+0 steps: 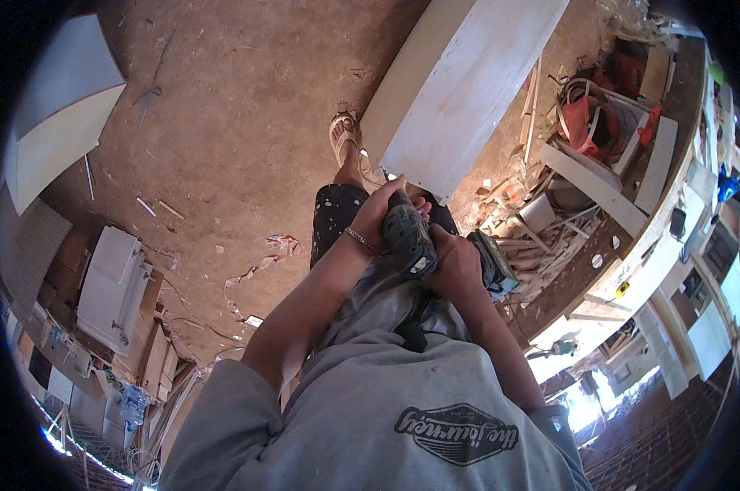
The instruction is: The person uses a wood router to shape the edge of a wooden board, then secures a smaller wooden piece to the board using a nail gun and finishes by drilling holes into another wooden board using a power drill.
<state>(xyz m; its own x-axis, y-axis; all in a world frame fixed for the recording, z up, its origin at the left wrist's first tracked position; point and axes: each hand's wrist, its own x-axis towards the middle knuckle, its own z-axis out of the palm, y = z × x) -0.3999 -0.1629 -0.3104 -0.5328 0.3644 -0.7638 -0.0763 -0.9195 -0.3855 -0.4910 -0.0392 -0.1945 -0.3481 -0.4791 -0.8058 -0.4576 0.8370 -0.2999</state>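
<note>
A worn dark teal power drill (408, 236) is held close to my waist, its nose pointing away from me. My right hand (456, 260) is closed on its handle side, with a bulky teal block (494, 268), seemingly its battery, showing just beyond. My left hand (375, 214) wraps around the drill's body from the left, fingers curled over the front. The slim bit (385, 173) shows by the near end of a long pale wooden box (468, 98). Whether its tip touches the wood I cannot tell.
Wood offcuts (521, 237) pile up on the right, beside white boards (595, 188) and a red bag (587, 127). On the left lie a white panelled piece (112, 278) and pale curved sheets (67, 114). A crumpled striped ribbon (255, 262) is on the dirt floor (222, 98).
</note>
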